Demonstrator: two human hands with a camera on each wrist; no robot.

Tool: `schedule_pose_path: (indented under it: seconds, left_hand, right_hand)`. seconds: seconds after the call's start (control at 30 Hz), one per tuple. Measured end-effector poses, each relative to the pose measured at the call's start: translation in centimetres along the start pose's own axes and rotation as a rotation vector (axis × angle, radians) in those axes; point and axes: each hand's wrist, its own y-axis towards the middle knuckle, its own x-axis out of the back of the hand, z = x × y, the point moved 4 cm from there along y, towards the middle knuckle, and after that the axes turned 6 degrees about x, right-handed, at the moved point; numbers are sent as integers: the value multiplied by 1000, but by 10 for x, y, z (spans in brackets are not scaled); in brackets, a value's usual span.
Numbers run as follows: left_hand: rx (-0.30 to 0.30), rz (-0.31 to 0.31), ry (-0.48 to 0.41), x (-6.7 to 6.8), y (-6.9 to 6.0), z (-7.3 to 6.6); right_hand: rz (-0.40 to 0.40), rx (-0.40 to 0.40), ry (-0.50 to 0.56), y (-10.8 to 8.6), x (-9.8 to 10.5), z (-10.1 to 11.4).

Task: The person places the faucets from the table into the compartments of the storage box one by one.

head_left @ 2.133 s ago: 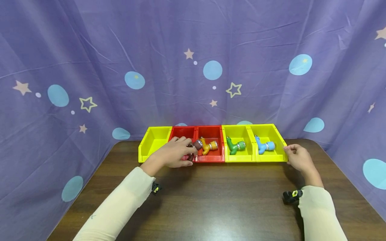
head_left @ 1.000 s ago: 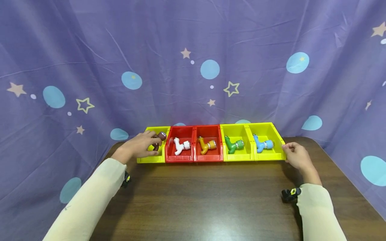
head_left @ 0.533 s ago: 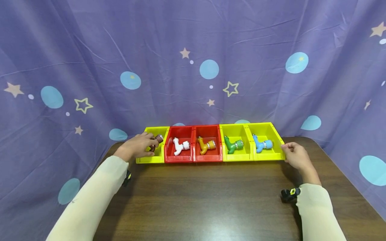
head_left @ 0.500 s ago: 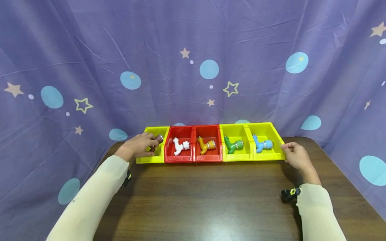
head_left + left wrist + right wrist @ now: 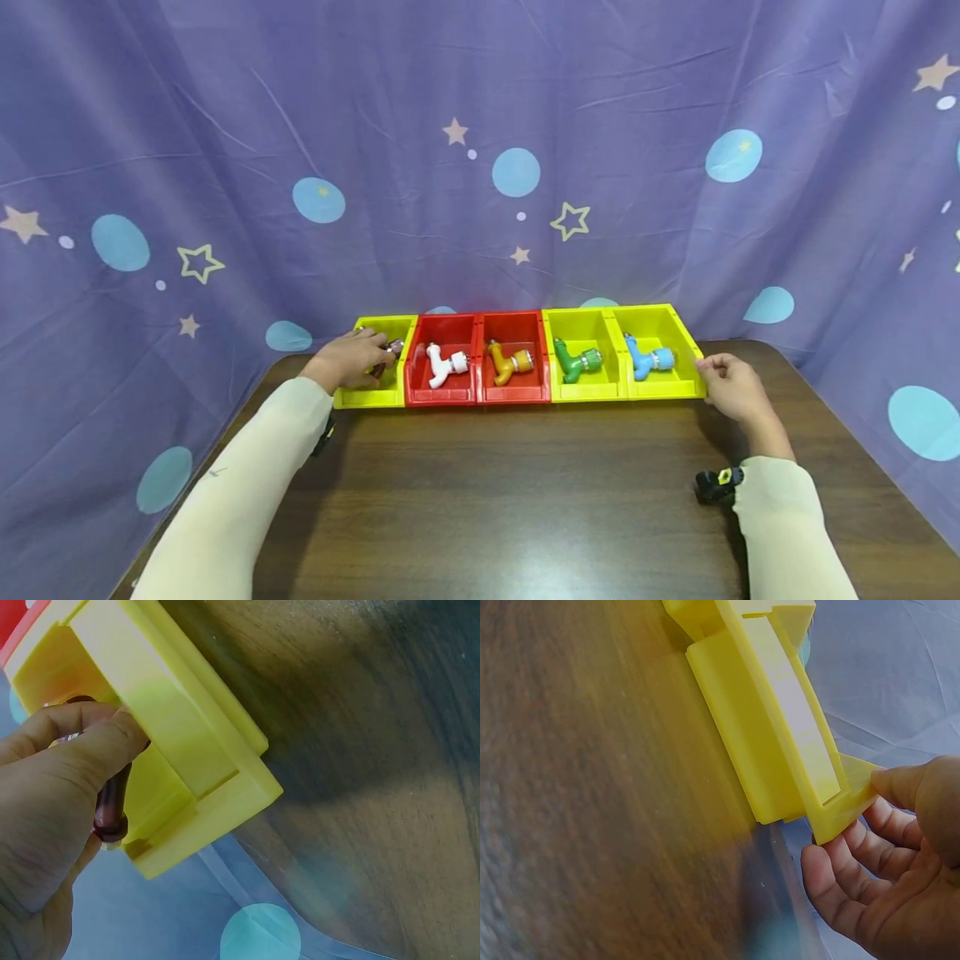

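Note:
My left hand [image 5: 348, 360] is inside the leftmost yellow bin [image 5: 375, 399], its fingers and thumb pinching a dark brown toy-like tap [image 5: 112, 802]. Most of that tap is hidden by the hand in the head view; its ribbed knob and silver collar show past the fingertips. At the other end of the row, my right hand [image 5: 738, 387] grips the outer side edge of the rightmost yellow bin [image 5: 667, 390], thumb on one face and fingers on the other. A light blue tap [image 5: 648, 358] lies in that bin.
Between the end bins, a white tap [image 5: 446, 364] and an orange-yellow tap [image 5: 510, 362] lie in red bins; a green tap [image 5: 577, 360] lies in a yellow one. The bins stand side by side at the back of a wooden table [image 5: 517, 492], before a purple curtain [image 5: 420, 200].
My left hand carried the brown tap leftward from over the first red bin into the leftmost yellow bin, uncovering the white tap. The right hand has kept its place on the bin edge.

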Motion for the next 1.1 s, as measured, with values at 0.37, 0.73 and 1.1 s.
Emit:
schedule_pose_path:
  seconds: [0.37, 0.73, 1.1]
  left_hand:
    - [-44, -24, 5, -8, 3, -3]
    - [-18, 17, 7, -14, 6, -5]
    - [25, 32, 36, -19, 7, -6]
  right_hand:
    - [-5, -1, 1, 2, 1, 0]
    - [0, 2, -1, 0, 0, -3]
    - [-8, 19, 0, 2, -2, -2]
